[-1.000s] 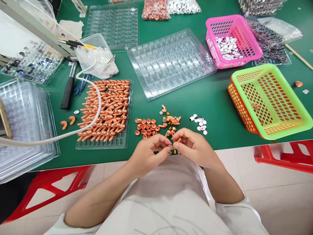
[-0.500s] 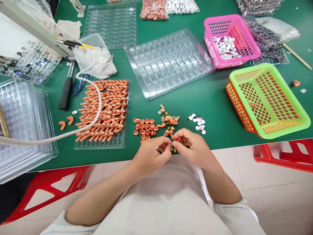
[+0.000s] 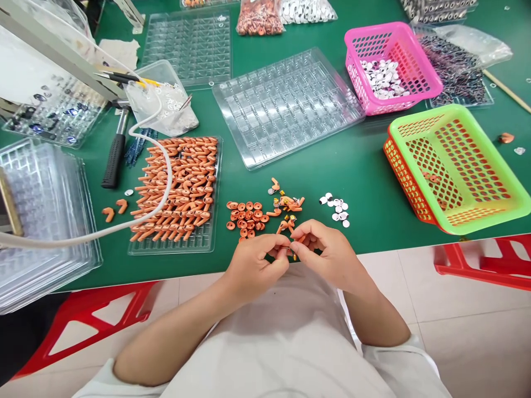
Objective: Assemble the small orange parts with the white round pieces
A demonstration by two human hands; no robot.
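Note:
My left hand (image 3: 259, 262) and my right hand (image 3: 326, 251) meet at the table's front edge, fingertips almost touching. Both are closed in a pinch around something small that the fingers mostly hide; a bit of orange shows by my right fingers. Just beyond them lie orange stem-shaped pieces (image 3: 292, 204) with small yellow and silver parts. Round orange caps (image 3: 249, 214) are grouped to the left, and white discs (image 3: 341, 209) to the right. Farther left, a clear tray (image 3: 199, 245) holds rows of orange pieces (image 3: 178, 188).
A white cable (image 3: 169, 166) arches over the filled tray. Behind are a hammer (image 3: 114, 157), a clear tray (image 3: 286, 105) and a pink basket (image 3: 431, 83) with white discs. A green basket (image 3: 508, 193) sits right, stacked trays (image 3: 45, 221) left.
The fingertips have shifted slightly around the small thing between them. The whole view has moved a little; the objects on the table lie as before.

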